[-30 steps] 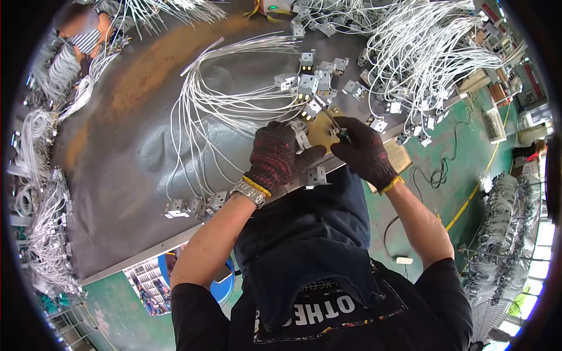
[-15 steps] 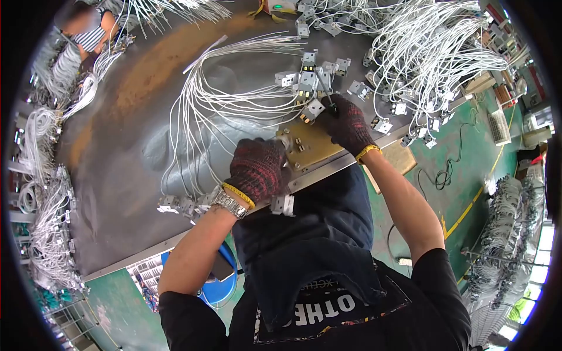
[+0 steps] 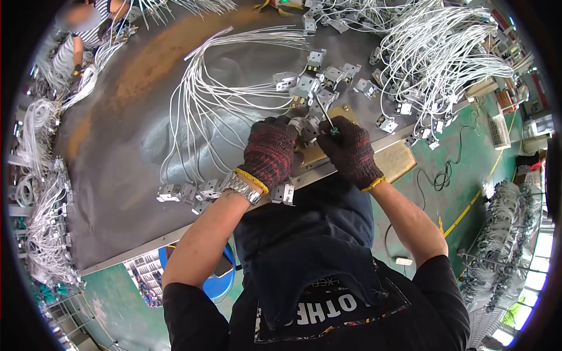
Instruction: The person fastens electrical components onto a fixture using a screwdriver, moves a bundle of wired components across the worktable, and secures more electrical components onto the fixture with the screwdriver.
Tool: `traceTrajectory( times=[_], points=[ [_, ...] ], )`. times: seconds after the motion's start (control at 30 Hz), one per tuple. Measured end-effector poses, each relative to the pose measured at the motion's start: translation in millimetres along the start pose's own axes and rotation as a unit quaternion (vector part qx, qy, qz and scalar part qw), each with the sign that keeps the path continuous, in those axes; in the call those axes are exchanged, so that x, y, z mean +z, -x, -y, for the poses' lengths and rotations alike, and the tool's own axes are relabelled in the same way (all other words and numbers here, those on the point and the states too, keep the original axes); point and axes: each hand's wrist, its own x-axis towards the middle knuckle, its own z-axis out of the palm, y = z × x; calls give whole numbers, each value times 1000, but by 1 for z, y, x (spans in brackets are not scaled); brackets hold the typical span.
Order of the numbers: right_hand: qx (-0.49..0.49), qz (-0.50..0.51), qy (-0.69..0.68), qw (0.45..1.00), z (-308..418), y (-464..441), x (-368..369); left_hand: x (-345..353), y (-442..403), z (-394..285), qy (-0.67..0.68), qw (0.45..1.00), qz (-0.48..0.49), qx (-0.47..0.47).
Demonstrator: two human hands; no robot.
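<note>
Both hands wear dark red-black knit gloves. My left hand is closed on a small metal connector with a white cable, above a brass-coloured plate at the table's front edge. My right hand is wrapped round the green handle of a screwdriver, whose shaft points up and left over the parts. Just beyond the plate lies a group of metal connectors with white cables looping to the left. Another connector sits at the table edge beside my left wrist.
Several connectors lie left of my left wrist. A large heap of white cables fills the back right. Another person is at the far left, near more cable bundles. A wooden board juts out beyond the table's front edge.
My left hand moved away to the left, then came back to the plate and took hold of a connector. My right hand went up with the screwdriver towards the connectors, then back down.
</note>
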Motion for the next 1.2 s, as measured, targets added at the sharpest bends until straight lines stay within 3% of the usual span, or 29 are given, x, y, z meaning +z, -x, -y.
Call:
traceTrajectory(
  times=[0.17,0.23,0.27,0.43,0.53,0.73,0.87,1.07,1.17,1.2],
  points=[
    [-19,-15,86,996,5,-1,-6,0,-7,-4,29,998,46,-2],
    [-38,-12,116,992,10,-3,-6,8,-3,-4,27,997,-70,12],
    [-37,-12,117,992,12,-2,-5,10,-3,-2,27,997,-70,13],
    [-109,49,188,975,22,-2,-6,5,-6,-4,35,999,16,-37],
    [-155,54,197,967,29,1,-5,13,-11,-3,34,999,2,-23],
    [-128,83,194,969,22,8,-5,18,-14,0,43,998,-38,1],
    [-127,68,191,971,27,10,-7,12,-13,1,66,998,-14,16],
    [-156,63,187,968,18,10,-5,25,-17,-9,17,994,-104,39],
    [-118,74,163,977,18,10,-11,20,-22,-13,20,996,-82,32],
    [-84,100,134,982,22,9,-16,6,-20,-17,-21,999,-18,36]
  ],
)
